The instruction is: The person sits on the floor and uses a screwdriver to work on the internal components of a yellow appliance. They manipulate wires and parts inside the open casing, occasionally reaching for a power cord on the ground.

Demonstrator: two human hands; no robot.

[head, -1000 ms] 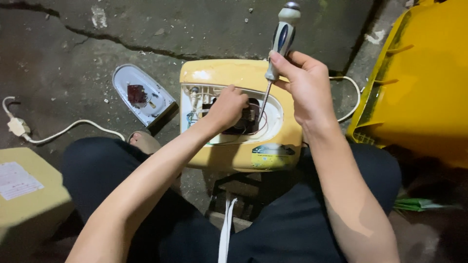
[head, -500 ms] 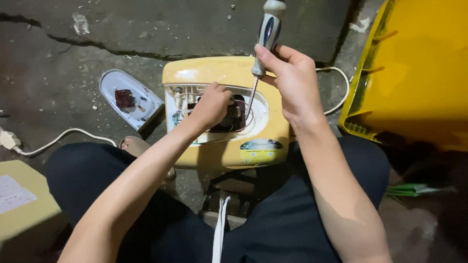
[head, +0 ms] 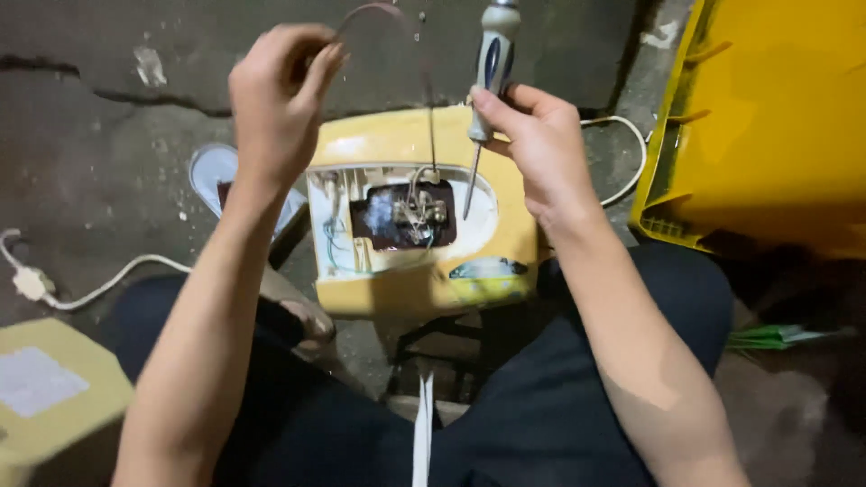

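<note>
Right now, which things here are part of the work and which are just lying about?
In hand:
left hand lifting a thin wire
right hand holding screwdriver
opened yellow appliance

Lying about:
yellow crate
white cable
yellow box
shoe

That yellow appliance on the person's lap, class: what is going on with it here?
A seated person has the yellow appliance opened up, its wiring and a dark inner part exposed. The right hand holds a screwdriver, tip pointing down into the opening. The left hand is raised above it, pinching a thin curved wire that runs down into the casing. A yellow crate stands alongside.
</note>
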